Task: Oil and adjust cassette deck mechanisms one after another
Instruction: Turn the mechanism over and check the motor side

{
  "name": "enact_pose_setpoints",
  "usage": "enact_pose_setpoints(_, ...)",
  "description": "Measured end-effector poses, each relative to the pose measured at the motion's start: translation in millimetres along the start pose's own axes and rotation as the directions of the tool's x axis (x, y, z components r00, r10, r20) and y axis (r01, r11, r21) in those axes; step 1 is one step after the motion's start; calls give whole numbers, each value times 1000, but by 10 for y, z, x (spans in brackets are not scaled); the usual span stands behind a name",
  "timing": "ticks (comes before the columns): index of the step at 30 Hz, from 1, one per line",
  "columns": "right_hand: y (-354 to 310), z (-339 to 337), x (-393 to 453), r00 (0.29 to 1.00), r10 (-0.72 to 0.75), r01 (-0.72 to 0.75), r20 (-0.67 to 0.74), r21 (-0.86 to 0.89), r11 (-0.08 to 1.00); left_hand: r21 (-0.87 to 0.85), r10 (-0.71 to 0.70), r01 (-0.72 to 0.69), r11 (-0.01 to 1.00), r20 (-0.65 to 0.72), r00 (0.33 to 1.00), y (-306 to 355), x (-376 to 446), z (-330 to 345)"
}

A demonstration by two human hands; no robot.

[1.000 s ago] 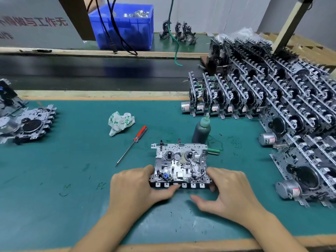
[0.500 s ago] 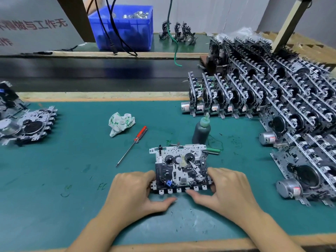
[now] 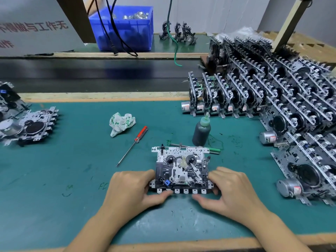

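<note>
Nearest the viewer, on the green mat [image 3: 54,206], the left hand [image 3: 131,190] and right hand [image 3: 234,191] clamp opposite ends of a cassette deck mechanism [image 3: 181,170]. Just beyond stand an oil bottle [image 3: 201,131], a red-handled screwdriver [image 3: 133,144] and a crumpled rag [image 3: 121,123]. Stacked mechanisms [image 3: 272,99] crowd the right.

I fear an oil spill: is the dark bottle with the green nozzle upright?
Upright: the dark plastic bottle stands on the green mat, nozzle up.

You hold a bright metal cassette mechanism [image 3: 181,170]; matt green mat [image 3: 54,179], scuffed; crumpled rag [image 3: 121,123]; glossy red screwdriver handle [image 3: 141,133].
</note>
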State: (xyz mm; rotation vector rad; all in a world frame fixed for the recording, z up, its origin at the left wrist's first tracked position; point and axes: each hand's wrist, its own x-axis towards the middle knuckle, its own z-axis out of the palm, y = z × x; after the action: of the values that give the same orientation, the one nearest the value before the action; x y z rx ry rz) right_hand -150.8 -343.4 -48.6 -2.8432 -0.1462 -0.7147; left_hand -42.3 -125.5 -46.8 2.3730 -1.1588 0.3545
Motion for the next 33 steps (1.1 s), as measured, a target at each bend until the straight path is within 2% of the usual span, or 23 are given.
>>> enact_pose_setpoints(2,-2,11,4,1000,21,-21,-18,-9,1000,16,0,0,1000,18,1000,35,-5,-3)
enact_pose_setpoints(6,-22,-6,14,1000,25,-24,-15,20,999,79,-132,133,988,-25,991,145,1,42)
enact_pose_setpoints(8,-17,-23,8,1000,16,-16,6,40,999,102,-154,156,983,-30,988,163,11,63)
enact_pose_setpoints(15,-6,12,-16,999,32,-32,13,20,999,-32,-15,17,999,61,998,16,21,-9)
enact_pose_setpoints(20,-41,32,-2,988,153,-153,-8,24,988,-48,109,-105,993,92,990,-2,9,-10)
enact_pose_setpoints(22,-47,32,10,986,167,-167,-5,16,986,-45,91,-88,995,86,992,-9,14,-24)
enact_pose_setpoints(25,8,1,-2,995,87,-91,56,67,994,-42,72,-70,997,70,995,1,-7,-14)
enact_pose_setpoints(29,12,-18,14,998,27,-31,62,71,997,-5,98,-98,995,26,995,-16,-8,-6)
enact_pose_setpoints(33,24,-32,9,996,20,-30,90,108,994,30,19,-18,999,-29,999,29,-18,36)
